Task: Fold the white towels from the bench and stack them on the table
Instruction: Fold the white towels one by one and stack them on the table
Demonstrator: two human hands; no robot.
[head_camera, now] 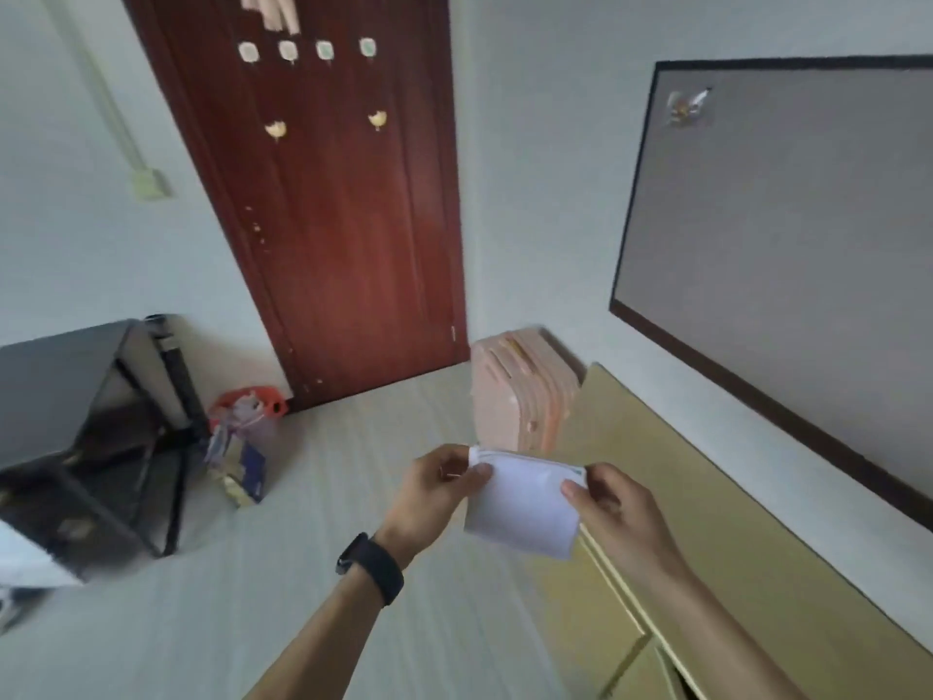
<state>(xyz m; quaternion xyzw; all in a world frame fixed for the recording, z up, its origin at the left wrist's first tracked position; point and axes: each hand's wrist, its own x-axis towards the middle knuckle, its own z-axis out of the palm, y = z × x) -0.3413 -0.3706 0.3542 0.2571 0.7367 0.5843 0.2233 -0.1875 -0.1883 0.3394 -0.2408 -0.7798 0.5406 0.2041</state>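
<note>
Mostly the view is pale floor and white wall, with a dark red door standing shut at the back and a grey board in a dark frame on the right wall. Below the board runs a long yellow surface, and a grey surface on black legs sits at the far left. A pink suitcase stands upright at the far end of the yellow surface, and an orange bag rests on the floor near the door.

A small folded white towel hangs in the air between both hands, over the floor just beside the yellow surface's edge. The left hand pinches its top left corner between thumb and fingers. The right hand pinches the top right corner the same way. A black wristband circles the left wrist.
</note>
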